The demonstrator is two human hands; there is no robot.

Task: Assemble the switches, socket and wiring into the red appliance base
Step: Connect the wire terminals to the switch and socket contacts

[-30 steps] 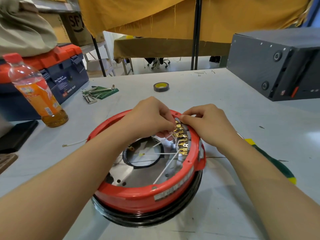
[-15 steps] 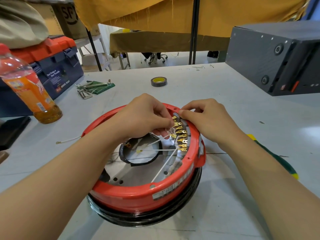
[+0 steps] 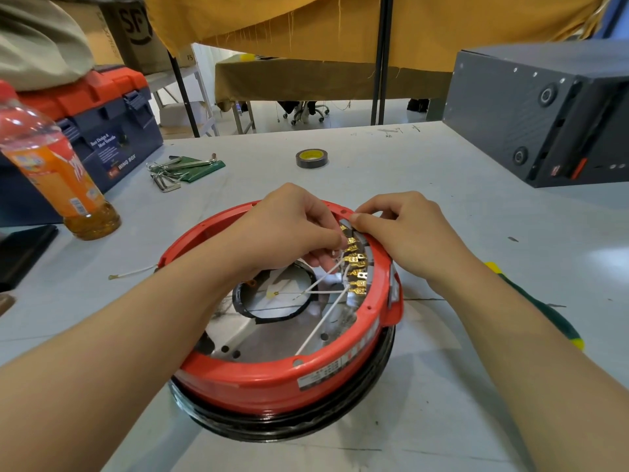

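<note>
Red appliance base [image 3: 272,379] sits inverted at centre of the grey tabletop [image 3: 442,199], near its front edge, on a black ring [image 3: 306,427]. Open tabletop lies behind the base up to the tape roll [image 3: 311,158] and to the right toward the grey box [image 3: 544,117]; left side is crowded. Left hand [image 3: 289,229] reaches over the far rim, fingers curled, pinching a white wire [image 3: 335,267] at the row of brass terminals [image 3: 355,264] on the inner right wall. Right hand [image 3: 408,229] has curled fingers on the rim, thumb pressing the grey switch block [image 3: 366,241] beside the terminals. Versus the frames before: both hands keep the same place; the view has shifted slightly, the bottle now cut at the left edge. Around: orange drink bottle [image 3: 58,172], blue-and-orange toolbox [image 3: 112,124], hex keys [image 3: 173,172] on a green pouch, loose wire [image 3: 132,272] left of the base, green-yellow screwdriver handle [image 3: 544,311] under the right forearm. Both forearms hide the near-side rim corners.
</note>
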